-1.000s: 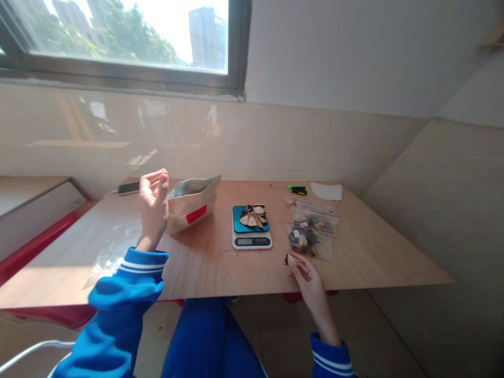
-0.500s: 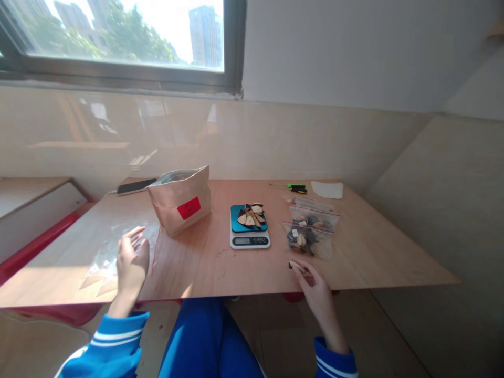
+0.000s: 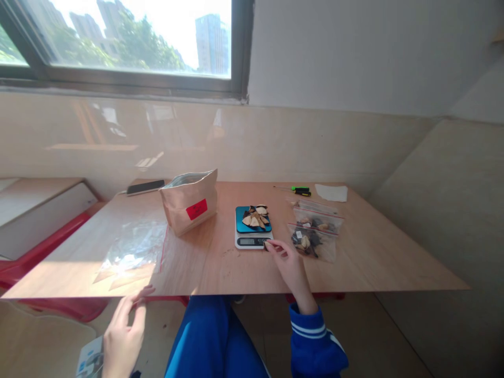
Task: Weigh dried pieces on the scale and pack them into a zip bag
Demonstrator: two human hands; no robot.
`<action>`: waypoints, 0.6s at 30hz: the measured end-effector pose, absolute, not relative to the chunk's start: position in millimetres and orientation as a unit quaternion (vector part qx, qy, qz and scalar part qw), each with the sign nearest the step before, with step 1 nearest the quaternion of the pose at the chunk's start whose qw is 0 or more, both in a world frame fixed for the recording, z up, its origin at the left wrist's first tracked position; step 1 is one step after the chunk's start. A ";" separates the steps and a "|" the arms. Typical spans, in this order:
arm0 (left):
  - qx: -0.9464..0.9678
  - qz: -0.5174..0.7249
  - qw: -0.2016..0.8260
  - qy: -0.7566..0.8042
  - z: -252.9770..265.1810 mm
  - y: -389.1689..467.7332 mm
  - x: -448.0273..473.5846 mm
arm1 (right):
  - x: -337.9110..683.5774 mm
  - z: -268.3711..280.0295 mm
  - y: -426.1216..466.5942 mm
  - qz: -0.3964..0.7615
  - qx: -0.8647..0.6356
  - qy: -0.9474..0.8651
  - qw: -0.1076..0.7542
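My right hand (image 3: 289,262) pinches a small piece that looks like a dried mushroom slice (image 3: 266,245), mostly covered by the fingers. It is at the lower right corner of a kitchen scale (image 3: 241,242), beside the buttons. On the scale's blue plate lies a heap of pale, dark-edged dried mushroom slices (image 3: 255,218). My left hand (image 3: 126,325) hangs at the table's front edge, fingers loosely stretched out and holding nothing. Ahead of it lies a flat clear zip bag (image 3: 136,244). The scale's digits are too small to read.
An open brown paper pouch (image 3: 187,212) with a red label stands left of the scale. Zip bags of dark dried pieces (image 3: 309,241) lie to the right. Screwdrivers (image 3: 301,190), white paper (image 3: 331,192) and a phone (image 3: 145,187) lie along the back of the table (image 3: 374,262).
My right hand has moved left and forward with the slice, from before the zip bags to the scale's corner. My left hand has drawn back from the clear bag to the table's edge.
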State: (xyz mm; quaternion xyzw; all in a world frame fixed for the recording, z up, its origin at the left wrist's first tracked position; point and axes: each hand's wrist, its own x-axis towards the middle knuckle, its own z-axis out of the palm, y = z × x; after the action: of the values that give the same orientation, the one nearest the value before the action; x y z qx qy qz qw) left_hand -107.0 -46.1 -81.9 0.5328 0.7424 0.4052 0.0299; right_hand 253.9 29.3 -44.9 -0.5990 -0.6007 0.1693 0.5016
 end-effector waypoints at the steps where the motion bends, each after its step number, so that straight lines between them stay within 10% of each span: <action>1: 0.524 0.408 0.038 0.747 -81.3 -50.4 -108.7 | 258.3 -42.4 31.7 0.132 -0.604 -0.594 0.515; 11: 0.548 0.417 0.076 0.721 -68.1 -30.4 -111.9 | 305.8 -104.2 -19.9 -0.120 -0.661 -0.632 0.386; 18: 0.685 0.263 0.008 0.679 -59.9 40.2 -126.5 | 270.1 -111.9 -85.2 -0.066 -0.639 -0.662 0.386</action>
State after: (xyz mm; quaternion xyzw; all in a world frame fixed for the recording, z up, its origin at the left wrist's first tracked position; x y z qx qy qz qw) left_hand -126.5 40.2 -59.9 0.6850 0.6792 0.2634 0.0079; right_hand 270.1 -85.2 -111.9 -0.6393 -0.6619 -0.0659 0.3859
